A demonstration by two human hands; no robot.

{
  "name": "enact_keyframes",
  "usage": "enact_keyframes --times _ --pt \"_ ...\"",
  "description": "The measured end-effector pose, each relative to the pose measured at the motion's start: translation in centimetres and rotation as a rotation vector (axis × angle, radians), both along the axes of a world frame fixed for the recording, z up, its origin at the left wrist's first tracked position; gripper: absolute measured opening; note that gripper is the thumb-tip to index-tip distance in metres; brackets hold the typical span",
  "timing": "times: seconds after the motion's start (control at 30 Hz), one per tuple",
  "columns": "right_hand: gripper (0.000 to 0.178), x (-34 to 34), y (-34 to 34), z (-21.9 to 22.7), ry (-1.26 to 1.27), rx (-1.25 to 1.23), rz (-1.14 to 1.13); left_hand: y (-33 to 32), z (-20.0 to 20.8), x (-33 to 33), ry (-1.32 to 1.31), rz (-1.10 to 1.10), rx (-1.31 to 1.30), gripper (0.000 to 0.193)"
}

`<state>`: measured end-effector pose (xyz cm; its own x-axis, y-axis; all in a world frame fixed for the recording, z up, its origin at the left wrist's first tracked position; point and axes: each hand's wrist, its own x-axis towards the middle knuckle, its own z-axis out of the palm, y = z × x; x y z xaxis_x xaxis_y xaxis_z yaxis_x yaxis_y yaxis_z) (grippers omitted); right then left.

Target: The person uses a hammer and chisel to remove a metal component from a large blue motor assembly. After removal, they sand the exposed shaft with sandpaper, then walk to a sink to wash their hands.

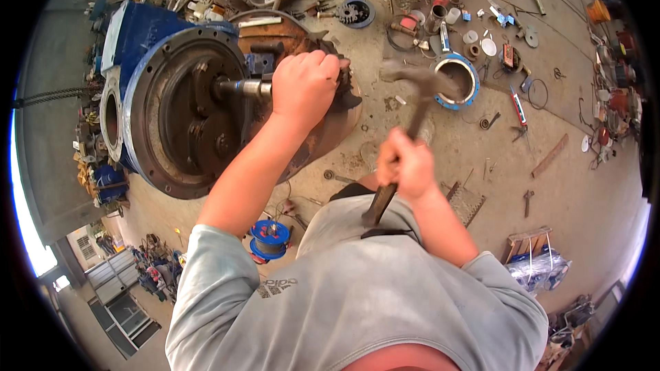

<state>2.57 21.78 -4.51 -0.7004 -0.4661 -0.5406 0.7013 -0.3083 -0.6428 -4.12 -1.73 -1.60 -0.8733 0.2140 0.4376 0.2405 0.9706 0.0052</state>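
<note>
Hammer [418,115] seems head-heavy and stiff; the right hand [407,166] grips its handle [383,200], the best hold. Left hand [306,88] is fisted by a shaft [256,89], contents hidden.

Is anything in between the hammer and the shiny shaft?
Yes, the left hand. In this view it's closed around the right end of the shaft, on the side toward the hammer, which the right hand holds. I can't tell how high the hammer is.
</note>
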Motion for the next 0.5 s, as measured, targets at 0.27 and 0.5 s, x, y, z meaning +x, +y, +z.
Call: enact_keyframes --times 0.27,0.5 --pt "0.043 -5.3 8.1 1.0 0.108 -0.051 -0.351 0.5 0.4 0.1 0.029 0.022 0.026 0.029" --pt "0.054 -4.5 2.7 -0.4 0.380 -0.485 -0.582 0.1 0.3 0.3 0.021 0.020 0.039 0.026"
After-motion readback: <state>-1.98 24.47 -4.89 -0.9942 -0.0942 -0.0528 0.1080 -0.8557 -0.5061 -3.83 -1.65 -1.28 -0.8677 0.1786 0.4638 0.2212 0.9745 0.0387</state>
